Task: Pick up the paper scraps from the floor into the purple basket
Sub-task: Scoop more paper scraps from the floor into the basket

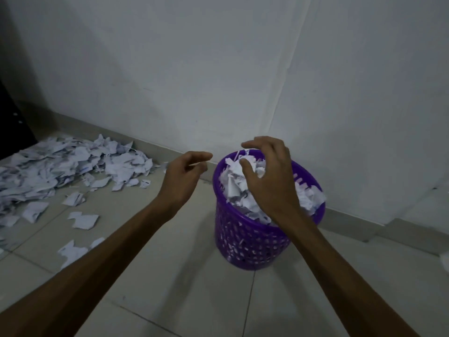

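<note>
The purple basket (252,242) stands on the tiled floor near the wall corner, heaped with white paper scraps (234,183) above its rim. My right hand (269,176) hovers over the heap with fingers spread and loosely curved, holding nothing that I can see. My left hand (182,176) hangs just left of the basket, fingers relaxed and empty. A big pile of paper scraps (60,166) covers the floor at the left, with loose pieces (82,220) scattered nearer to me.
White walls meet in a corner behind the basket, with a low skirting (352,220) along the floor. A dark piece of furniture (9,122) stands at the far left edge. Bare tiles (194,288) lie between me and the basket.
</note>
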